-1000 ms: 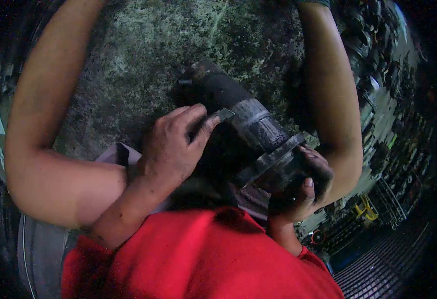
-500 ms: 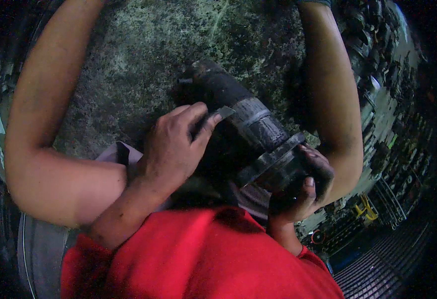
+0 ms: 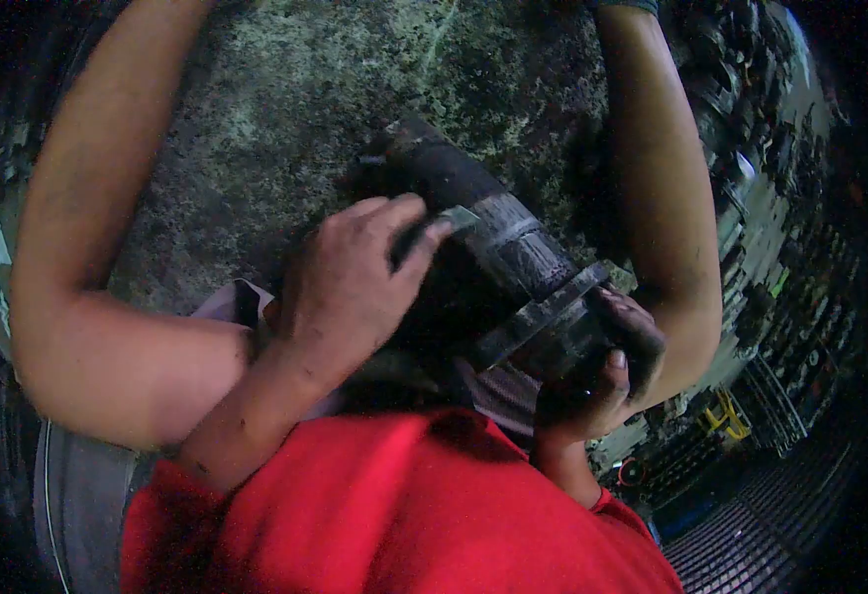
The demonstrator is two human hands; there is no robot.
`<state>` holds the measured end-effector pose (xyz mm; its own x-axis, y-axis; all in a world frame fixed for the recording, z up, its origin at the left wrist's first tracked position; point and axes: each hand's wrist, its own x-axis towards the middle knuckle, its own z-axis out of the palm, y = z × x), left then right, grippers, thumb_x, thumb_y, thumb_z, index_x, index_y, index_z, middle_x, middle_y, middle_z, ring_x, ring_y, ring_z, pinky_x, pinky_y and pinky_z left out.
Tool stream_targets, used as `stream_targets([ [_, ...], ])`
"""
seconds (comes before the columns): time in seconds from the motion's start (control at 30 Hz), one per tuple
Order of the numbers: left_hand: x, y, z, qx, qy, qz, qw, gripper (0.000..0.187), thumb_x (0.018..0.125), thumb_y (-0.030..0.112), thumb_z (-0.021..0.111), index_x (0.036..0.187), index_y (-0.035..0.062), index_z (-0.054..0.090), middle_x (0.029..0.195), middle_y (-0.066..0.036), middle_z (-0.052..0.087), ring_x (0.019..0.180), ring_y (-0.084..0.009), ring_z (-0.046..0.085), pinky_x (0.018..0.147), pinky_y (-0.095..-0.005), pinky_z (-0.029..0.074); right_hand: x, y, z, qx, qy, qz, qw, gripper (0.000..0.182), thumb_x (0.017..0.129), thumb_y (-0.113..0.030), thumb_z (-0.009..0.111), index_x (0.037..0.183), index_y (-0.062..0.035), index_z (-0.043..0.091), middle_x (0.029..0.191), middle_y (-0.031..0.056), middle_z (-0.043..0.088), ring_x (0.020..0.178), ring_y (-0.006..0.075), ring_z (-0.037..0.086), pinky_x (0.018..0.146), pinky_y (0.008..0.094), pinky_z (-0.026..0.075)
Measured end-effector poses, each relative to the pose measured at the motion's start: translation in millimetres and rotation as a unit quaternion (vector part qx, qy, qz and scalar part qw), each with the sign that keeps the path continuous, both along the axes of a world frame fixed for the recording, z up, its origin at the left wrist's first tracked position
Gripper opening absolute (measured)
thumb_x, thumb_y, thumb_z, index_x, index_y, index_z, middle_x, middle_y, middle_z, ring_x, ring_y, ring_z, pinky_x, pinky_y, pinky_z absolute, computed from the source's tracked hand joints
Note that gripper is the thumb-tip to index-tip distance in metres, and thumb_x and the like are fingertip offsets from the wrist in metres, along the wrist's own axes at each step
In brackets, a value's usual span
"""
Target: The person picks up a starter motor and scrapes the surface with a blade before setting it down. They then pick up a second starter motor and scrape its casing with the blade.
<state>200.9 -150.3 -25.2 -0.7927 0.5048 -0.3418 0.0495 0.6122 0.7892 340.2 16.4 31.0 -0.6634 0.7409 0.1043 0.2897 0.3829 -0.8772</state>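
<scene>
A dark, greasy flanged metal cylinder [image 3: 518, 238] lies slantwise in front of me, its far end over the stained floor. My left hand [image 3: 355, 282] pinches a small flat grey piece [image 3: 460, 218] between thumb and fingers, with its edge at the side of the cylinder's paler, scuffed band. I cannot make out whether that piece is a blade or a folded sheet. At the near end, my right hand [image 3: 612, 361] is closed around the blackened part behind the wide flange [image 3: 543, 312]. Some of its fingers are hidden by the part and by shadow.
My bare bent legs [image 3: 87, 238] frame the work on both sides. Beneath is mottled concrete floor [image 3: 295, 89]. Many dark metal parts [image 3: 731, 89] lie along the right, with a yellow object [image 3: 726, 414] and a slatted grate [image 3: 751, 535] lower down.
My left hand and the small flat piece have shifted slightly up and to the right along the cylinder. The cylinder has moved a little; my right hand keeps its hold.
</scene>
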Motion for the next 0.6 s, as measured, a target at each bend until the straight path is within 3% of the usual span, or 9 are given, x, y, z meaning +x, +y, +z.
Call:
stream_targets([
  [0.1, -5, 6, 10, -0.01, -0.002, -0.032, 0.999, 0.027, 0.097, 0.031, 0.064, 0.105, 0.005, 0.069, 0.099, -0.02, 0.069, 0.093, -0.0421, 0.066, 0.079, -0.0498, 0.054, -1, 0, 2, 0.004, -0.006, 0.001, 1.0, 0.041, 0.09, -0.035, 0.056, 0.102, 0.0038, 0.061, 0.1, 0.0226, 0.067, 0.099, 0.0361, 0.064, 0.103, 0.0547, 0.043],
  [0.17, -13, 10, 8, -0.081, -0.035, -0.043, 0.995, 0.04, 0.094, 0.036, 0.07, 0.11, -0.0008, 0.072, 0.112, -0.022, 0.071, 0.107, -0.0392, 0.067, 0.095, -0.0446, 0.052, 3, 3, -2, 0.007, 0.004, 0.013, 1.0, 0.041, 0.091, -0.035, 0.056, 0.102, 0.0039, 0.061, 0.101, 0.0228, 0.067, 0.099, 0.036, 0.064, 0.103, 0.0546, 0.043],
  [0.2, -15, 10, 11, -0.082, -0.032, -0.044, 0.995, 0.04, 0.094, 0.036, 0.07, 0.11, -0.0008, 0.072, 0.112, -0.022, 0.071, 0.107, -0.0392, 0.067, 0.095, -0.0446, 0.052, 3, 4, -4, 0.01, 0.011, 0.025, 1.0, 0.041, 0.091, -0.035, 0.056, 0.103, 0.0041, 0.061, 0.101, 0.0231, 0.067, 0.099, 0.0359, 0.064, 0.104, 0.0546, 0.044],
  [0.27, -15, 11, 16, -0.081, 0.025, -0.077, 0.993, 0.03, 0.098, 0.034, 0.062, 0.105, 0.0054, 0.07, 0.099, -0.019, 0.07, 0.095, -0.0409, 0.067, 0.082, -0.0507, 0.054, 1, 2, -1, 0.003, 0.01, 0.021, 1.0, 0.041, 0.092, -0.036, 0.056, 0.103, 0.004, 0.061, 0.101, 0.023, 0.067, 0.099, 0.0358, 0.064, 0.104, 0.0545, 0.044],
  [0.6, -27, 17, 18, -0.144, 0.019, -0.1, 0.984, 0.034, 0.097, 0.036, 0.062, 0.111, 0.0062, 0.07, 0.106, -0.018, 0.072, 0.101, -0.0383, 0.069, 0.089, -0.0502, 0.055, 0, 2, 1, -0.009, -0.001, 0.022, 1.0, 0.044, 0.093, -0.039, 0.057, 0.104, 0.003, 0.061, 0.101, 0.0224, 0.068, 0.101, 0.035, 0.064, 0.103, 0.0548, 0.045],
])
